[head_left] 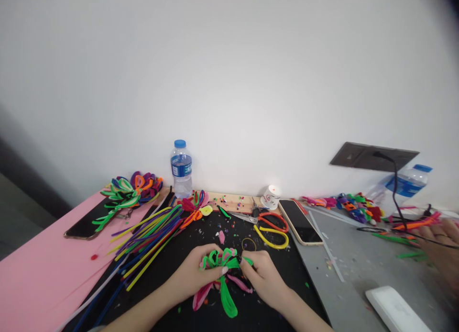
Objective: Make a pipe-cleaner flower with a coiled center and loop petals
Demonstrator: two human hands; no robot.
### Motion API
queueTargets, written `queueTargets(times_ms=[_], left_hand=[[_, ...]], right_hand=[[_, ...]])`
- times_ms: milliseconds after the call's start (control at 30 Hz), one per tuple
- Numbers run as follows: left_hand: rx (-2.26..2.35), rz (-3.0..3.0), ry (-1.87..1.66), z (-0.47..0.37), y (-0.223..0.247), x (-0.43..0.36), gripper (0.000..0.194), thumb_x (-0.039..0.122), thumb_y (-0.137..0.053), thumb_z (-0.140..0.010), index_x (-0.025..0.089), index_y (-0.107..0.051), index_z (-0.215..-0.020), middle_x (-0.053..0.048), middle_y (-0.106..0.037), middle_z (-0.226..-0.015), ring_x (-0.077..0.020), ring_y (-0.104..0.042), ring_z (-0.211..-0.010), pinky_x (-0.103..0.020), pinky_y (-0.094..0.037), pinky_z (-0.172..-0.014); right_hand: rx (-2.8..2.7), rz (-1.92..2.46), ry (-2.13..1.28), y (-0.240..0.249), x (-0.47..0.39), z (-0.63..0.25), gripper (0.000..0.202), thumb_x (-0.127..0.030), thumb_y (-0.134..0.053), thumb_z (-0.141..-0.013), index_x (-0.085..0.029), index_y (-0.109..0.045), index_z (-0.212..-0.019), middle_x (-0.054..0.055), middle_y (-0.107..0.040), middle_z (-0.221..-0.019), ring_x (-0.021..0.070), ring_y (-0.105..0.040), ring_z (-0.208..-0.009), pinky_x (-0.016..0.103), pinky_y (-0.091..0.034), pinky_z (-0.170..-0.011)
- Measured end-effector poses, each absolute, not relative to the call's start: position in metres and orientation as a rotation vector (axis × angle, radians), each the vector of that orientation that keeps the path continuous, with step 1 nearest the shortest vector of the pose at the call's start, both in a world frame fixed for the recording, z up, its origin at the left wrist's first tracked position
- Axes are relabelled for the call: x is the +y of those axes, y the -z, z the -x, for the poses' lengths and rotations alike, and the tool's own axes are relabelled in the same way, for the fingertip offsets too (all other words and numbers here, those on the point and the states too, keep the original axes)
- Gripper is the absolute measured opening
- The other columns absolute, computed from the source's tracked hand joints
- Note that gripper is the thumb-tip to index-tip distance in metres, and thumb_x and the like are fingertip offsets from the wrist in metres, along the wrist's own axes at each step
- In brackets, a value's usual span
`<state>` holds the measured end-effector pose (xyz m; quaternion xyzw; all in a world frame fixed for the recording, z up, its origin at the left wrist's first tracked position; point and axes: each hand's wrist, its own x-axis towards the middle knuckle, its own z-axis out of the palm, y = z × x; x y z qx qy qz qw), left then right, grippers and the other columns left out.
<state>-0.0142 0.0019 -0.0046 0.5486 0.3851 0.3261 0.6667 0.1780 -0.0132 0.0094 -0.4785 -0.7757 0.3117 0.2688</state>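
Observation:
A green and pink pipe-cleaner piece [228, 293] is held between both hands over the black mat [287, 279]. My left hand [199, 270] is closed round its left side, the thumb across the front. My right hand [263, 274] pinches its right edge with thumb and forefinger. Green and pink petals hang below the fingers. Just beyond the hands lie a small pink scrap [221, 237] and a thin ring [248, 245]. Scissors with red and yellow handles [271, 237] lie further back on the mat.
Pipe cleaners [150, 241] and a phone [86, 224] with colourful flowers [122, 193] lie left. A bottle [181, 171], paper cup [270, 197] and second phone [302, 222] stand or lie behind. At right are another person's hand [441, 246] and a white box [396, 309].

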Motion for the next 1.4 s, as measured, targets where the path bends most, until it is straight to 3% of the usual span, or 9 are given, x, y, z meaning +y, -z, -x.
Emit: queueTargets(times_ms=[933, 1100, 1400], left_hand=[[0.908, -1.171, -0.765, 0.0158, 0.0055, 0.0018, 0.029, 0.039, -0.068, -0.069, 0.014, -0.061, -0.081, 0.001, -0.057, -0.065, -0.0131, -0.058, -0.053, -0.027, -0.052, -0.053], [0.954, -1.027, -0.781, 0.0158, 0.0032, 0.0032, 0.034, 0.044, -0.067, -0.069, 0.014, -0.063, -0.084, 0.002, -0.059, -0.061, -0.0149, -0.059, -0.054, -0.026, -0.050, -0.052], [0.918, -0.915, -0.852, 0.0177, -0.0002, 0.0093, 0.031, 0.038, -0.069, -0.068, 0.014, -0.061, -0.087, -0.001, -0.065, -0.066, -0.0171, -0.063, -0.056, -0.027, -0.050, -0.052]], right_hand=[[-2.094, 1.301, -0.823, -0.0036, -0.0124, -0.1802, 0.033, -0.022, -0.037, -0.088, -0.019, -0.030, -0.056, -0.007, -0.030, -0.052, 0.0081, -0.030, -0.048, 0.022, -0.022, -0.049], [-2.050, 1.269, -0.829, -0.0031, -0.0121, -0.1818, 0.034, -0.026, -0.035, -0.090, -0.018, -0.038, -0.057, -0.006, -0.035, -0.052, 0.0087, -0.033, -0.049, 0.023, -0.024, -0.051], [-1.774, 1.265, -0.885, -0.0066, -0.0103, -0.1847, 0.030, -0.033, -0.031, -0.092, -0.018, -0.051, -0.074, -0.004, -0.044, -0.058, 0.0116, -0.043, -0.052, 0.023, -0.033, -0.052]])
